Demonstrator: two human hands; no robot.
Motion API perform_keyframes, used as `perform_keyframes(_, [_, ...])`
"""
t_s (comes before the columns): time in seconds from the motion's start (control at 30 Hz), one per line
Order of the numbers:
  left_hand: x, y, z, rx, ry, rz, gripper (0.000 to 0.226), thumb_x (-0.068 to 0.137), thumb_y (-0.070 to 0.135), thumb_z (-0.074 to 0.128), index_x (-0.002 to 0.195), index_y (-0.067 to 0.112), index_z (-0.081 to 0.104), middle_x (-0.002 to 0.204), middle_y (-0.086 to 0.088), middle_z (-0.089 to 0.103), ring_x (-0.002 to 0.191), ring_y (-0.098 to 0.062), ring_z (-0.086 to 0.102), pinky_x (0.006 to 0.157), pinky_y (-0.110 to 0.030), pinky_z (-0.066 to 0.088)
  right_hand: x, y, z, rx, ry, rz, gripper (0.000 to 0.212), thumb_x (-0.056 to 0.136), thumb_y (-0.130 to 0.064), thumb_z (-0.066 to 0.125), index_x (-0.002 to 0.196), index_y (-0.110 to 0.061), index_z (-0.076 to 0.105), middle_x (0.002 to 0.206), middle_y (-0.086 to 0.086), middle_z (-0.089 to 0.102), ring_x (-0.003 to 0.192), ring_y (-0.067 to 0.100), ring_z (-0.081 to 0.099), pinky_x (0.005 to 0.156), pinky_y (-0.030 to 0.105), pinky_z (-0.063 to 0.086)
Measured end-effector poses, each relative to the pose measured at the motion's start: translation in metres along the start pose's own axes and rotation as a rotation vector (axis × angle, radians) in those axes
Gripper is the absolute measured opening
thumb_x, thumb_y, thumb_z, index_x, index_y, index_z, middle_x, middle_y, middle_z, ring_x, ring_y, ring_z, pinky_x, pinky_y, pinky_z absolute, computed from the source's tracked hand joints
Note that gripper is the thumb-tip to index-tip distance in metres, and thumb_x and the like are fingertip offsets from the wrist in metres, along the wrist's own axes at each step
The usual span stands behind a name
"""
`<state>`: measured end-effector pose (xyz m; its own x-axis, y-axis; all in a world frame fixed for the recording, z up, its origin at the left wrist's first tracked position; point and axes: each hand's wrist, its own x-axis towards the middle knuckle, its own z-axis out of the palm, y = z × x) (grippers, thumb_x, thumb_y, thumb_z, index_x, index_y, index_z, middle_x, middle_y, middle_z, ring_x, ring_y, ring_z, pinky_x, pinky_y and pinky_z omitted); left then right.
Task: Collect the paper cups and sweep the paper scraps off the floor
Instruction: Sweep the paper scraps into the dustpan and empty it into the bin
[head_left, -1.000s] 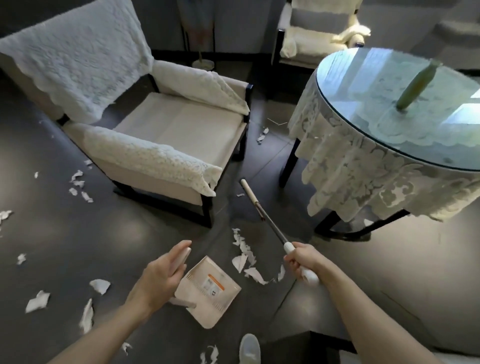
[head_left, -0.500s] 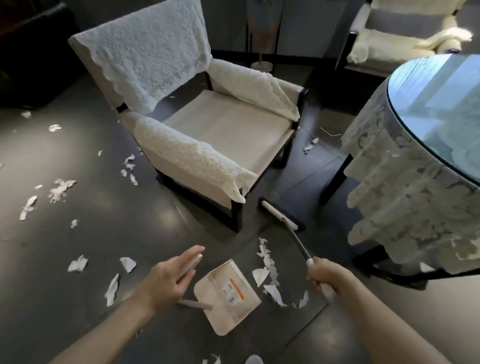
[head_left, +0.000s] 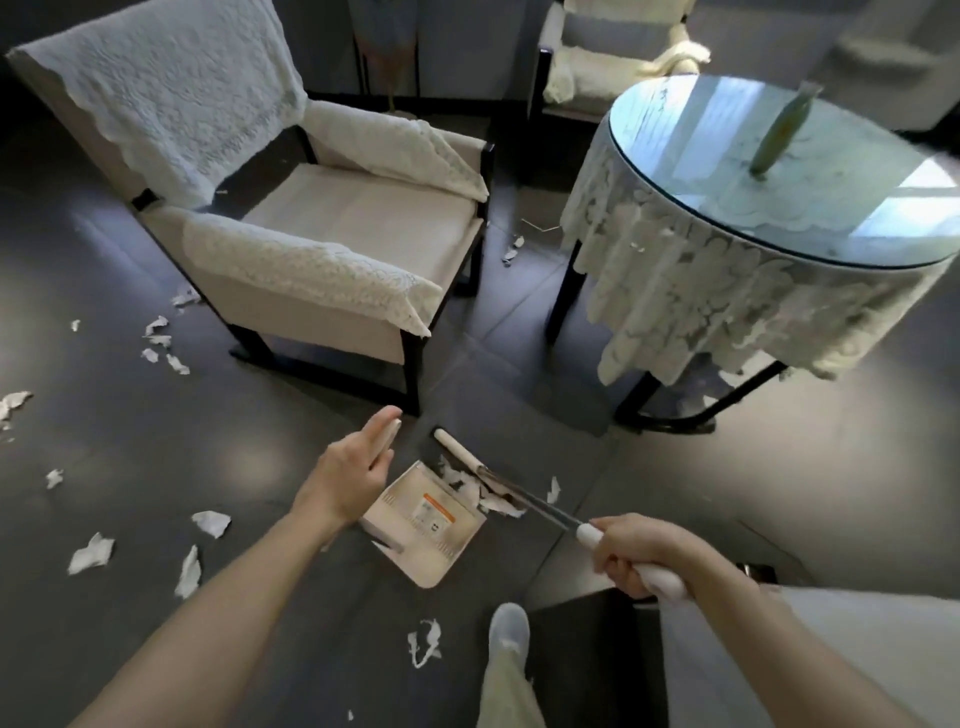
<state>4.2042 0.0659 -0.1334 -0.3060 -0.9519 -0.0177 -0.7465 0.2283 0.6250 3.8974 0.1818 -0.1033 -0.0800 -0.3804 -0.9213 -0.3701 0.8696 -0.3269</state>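
Right hand grips broom; left hand seemingly holds dustpan handle, grip hidden.

At 11 o'clock we see a cream armchair w/ dark legs, white lace covers draped over its back & both arms. At 2 o'clock there's a round glass-topped table w/ a lace cloth hanging under the glass & a slim green bottle-like thing on top. A 2nd cream chair sits at 1 o'clock behind the table, w/ some stand at 12; the floor is dark & glossy.
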Motion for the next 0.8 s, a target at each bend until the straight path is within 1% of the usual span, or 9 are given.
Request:
perform_keyframes(0.1, [-0.043,-0.003,-0.014,-0.006,0.051,0.039,0.051,0.089,0.009,0.060,0.136,0.023,0.047,0.094,-0.015,0.068,0.082,-0.035,0.065,0.070,-0.034,0.045,-0.032,0.018,0.008,0.230,-0.021,0.004,0.043,0.089,0.005,0.044,0.120,-0.026,0.044,0.057,0.003,0.039,0.037,0.004,0.036,0.033,0.015,0.032])
perform_keyframes(0.2, [-0.082,-0.007,-0.031,-0.026,0.089,0.045,0.048,0.086,0.003,0.063,0.130,0.017,0.053,0.094,-0.015,0.070,0.084,-0.035,0.066,0.072,-0.033,0.046,-0.046,0.030,0.018,0.238,0.037,-0.023,0.035,0.090,0.006,0.042,0.113,-0.019,0.049,0.056,0.004,0.039,0.036,0.004,0.035,0.032,0.014,0.031])
perform_keyframes(0.3, [-0.115,-0.011,-0.047,-0.057,0.087,-0.003,0.048,0.085,0.002,0.064,0.129,0.019,0.054,0.094,-0.014,0.071,0.087,-0.032,0.068,0.078,-0.038,0.051,-0.036,0.041,0.026,0.204,0.149,-0.041,0.028,0.090,0.004,0.044,0.111,-0.012,0.053,0.055,0.004,0.044,0.038,0.007,0.038,0.035,0.016,0.034])
perform_keyframes(0.47, [-0.171,-0.023,-0.066,-0.034,0.110,-0.055,0.051,0.082,-0.001,0.068,0.128,0.018,0.057,0.105,-0.006,0.071,0.100,-0.022,0.067,0.086,-0.027,0.048,0.002,0.061,0.033,0.039,0.264,-0.009,0.020,0.093,-0.006,0.042,0.110,-0.001,0.052,0.060,0.010,0.052,0.048,0.017,0.046,0.048,0.029,0.038])
perform_keyframes(0.53, [-0.194,-0.029,-0.072,-0.041,0.134,-0.067,0.052,0.081,-0.003,0.068,0.123,0.026,0.059,0.103,-0.004,0.072,0.096,-0.020,0.069,0.087,-0.027,0.049,0.013,0.070,0.034,0.013,0.256,0.027,0.020,0.093,-0.006,0.044,0.109,0.001,0.052,0.062,0.012,0.053,0.053,0.021,0.050,0.050,0.031,0.039])
perform_keyframes(0.6, [-0.218,-0.035,-0.076,-0.063,0.156,-0.099,0.056,0.081,-0.004,0.069,0.120,0.034,0.054,0.098,-0.006,0.073,0.091,-0.021,0.070,0.084,-0.034,0.053,0.018,0.070,0.037,0.021,0.218,0.068,0.016,0.092,-0.004,0.044,0.099,0.003,0.056,0.055,0.011,0.051,0.049,0.020,0.048,0.047,0.030,0.039])
perform_keyframes(0.67, [-0.240,-0.044,-0.079,-0.068,0.170,-0.111,0.053,0.081,-0.004,0.069,0.122,0.027,0.057,0.098,-0.010,0.073,0.090,-0.024,0.071,0.084,-0.040,0.054,0.019,0.065,0.049,-0.016,0.185,0.057,0.015,0.087,0.001,0.045,0.080,0.001,0.058,0.049,0.009,0.049,0.042,0.019,0.046,0.043,0.026,0.037])
perform_keyframes(0.73, [-0.261,-0.054,-0.081,-0.052,0.178,-0.106,0.050,0.081,-0.004,0.069,0.124,0.021,0.060,0.101,-0.009,0.073,0.093,-0.024,0.070,0.086,-0.036,0.051,0.019,0.058,0.068,-0.058,0.153,0.006,0.017,0.080,0.006,0.047,0.067,0.000,0.058,0.056,0.012,0.051,0.045,0.021,0.047,0.045,0.025,0.036])
perform_keyframes(0.8, [-0.284,-0.061,-0.080,-0.034,0.186,-0.095,0.051,0.080,-0.004,0.070,0.125,0.019,0.059,0.105,0.001,0.071,0.097,-0.017,0.067,0.086,-0.024,0.047,0.016,0.050,0.091,-0.097,0.119,-0.004,0.016,0.078,0.007,0.048,0.071,-0.001,0.060,0.071,0.013,0.051,0.054,0.021,0.047,0.044,0.023,0.038])
